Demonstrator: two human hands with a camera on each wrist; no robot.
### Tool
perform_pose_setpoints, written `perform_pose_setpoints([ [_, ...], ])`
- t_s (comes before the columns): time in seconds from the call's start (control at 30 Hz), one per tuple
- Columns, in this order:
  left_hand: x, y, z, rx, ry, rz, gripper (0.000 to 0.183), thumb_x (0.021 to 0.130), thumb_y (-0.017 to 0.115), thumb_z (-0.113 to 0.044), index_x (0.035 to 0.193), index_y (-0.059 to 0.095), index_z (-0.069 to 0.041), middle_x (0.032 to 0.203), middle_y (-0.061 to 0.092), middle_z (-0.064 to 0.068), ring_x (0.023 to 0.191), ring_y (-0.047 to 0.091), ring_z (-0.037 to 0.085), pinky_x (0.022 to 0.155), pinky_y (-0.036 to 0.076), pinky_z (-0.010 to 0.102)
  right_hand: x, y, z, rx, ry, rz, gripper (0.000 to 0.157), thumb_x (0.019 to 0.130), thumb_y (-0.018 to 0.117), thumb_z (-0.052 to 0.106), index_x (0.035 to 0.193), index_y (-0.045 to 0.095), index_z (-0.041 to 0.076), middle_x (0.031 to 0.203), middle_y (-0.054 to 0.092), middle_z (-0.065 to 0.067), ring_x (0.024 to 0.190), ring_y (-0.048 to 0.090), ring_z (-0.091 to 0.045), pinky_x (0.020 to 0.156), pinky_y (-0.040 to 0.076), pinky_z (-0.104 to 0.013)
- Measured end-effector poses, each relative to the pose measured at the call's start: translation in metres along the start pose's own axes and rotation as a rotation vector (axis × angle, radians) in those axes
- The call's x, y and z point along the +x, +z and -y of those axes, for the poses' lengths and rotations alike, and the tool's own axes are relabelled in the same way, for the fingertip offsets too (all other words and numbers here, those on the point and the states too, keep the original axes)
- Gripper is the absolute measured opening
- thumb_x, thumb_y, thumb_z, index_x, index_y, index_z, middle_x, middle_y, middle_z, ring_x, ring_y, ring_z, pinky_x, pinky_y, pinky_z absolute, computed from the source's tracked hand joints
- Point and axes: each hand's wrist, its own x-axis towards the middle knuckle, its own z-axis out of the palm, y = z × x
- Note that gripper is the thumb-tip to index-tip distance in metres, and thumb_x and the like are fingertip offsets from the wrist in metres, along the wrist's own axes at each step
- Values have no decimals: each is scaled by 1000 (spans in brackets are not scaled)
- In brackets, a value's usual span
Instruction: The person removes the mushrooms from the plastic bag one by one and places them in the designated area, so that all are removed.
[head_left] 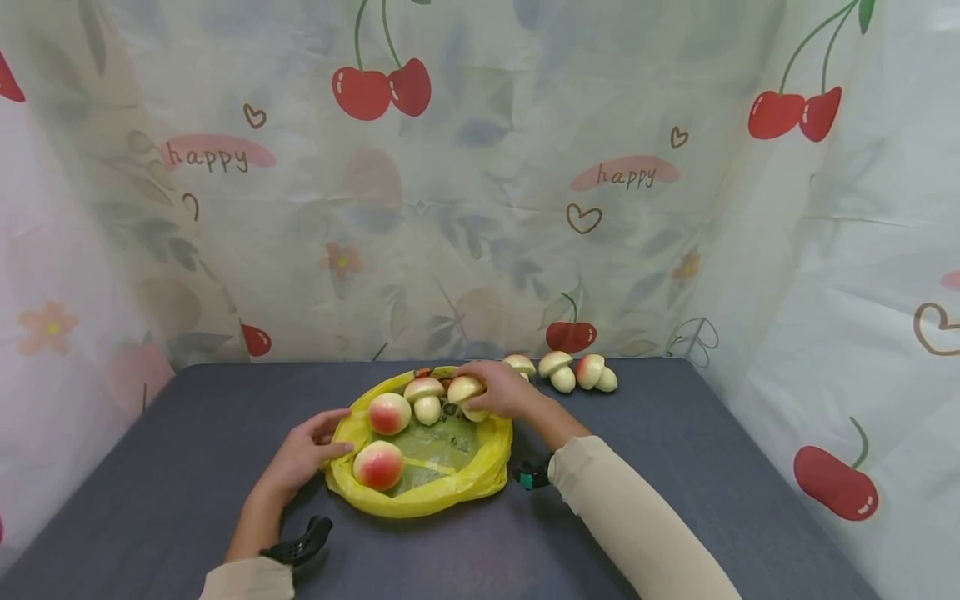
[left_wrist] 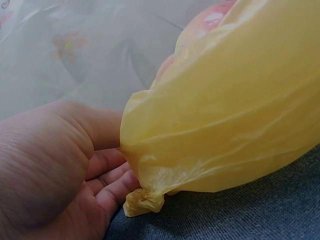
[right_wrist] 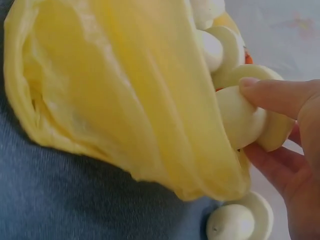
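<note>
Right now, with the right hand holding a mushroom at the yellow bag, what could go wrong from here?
The held mushroom might slip, since the grip of the right hand is on rounded, smooth-looking surfaces. It could also knock the neighbouring mushroom, which sits close by inside the bag. And the thin, crumpled yellow bag may shift or sag if bumped, as the left hand is at just one side of it.
</note>
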Motion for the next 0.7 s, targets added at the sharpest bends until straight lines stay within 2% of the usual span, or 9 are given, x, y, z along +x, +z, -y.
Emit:
perform_pose_setpoints([
  [0.17,0,0,1,3,3,-2,62,89,72,-22,143,46,-6,137,49,22,113,53,32,91,50,36,-8,-7,-4,74,2,-74,52,86,76,15,135,57,12,133,57,-5,117,55,-24,91,47,-40],
  [0.4,0,1,2,10,4,-2,61,89,72,-22,143,46,-7,137,49,22,112,53,31,91,50,36,-19,-13,-15,157,46,-207,50,85,76,14,132,61,17,129,59,-2,106,59,-21,82,50,-36],
  [0.7,1,1,3,15,12,-7,61,89,72,-21,143,46,-5,137,49,23,111,54,31,90,50,36,-34,-21,-28,284,39,-356,49,84,78,15,131,61,18,125,61,-6,101,62,-23,75,53,-35],
])
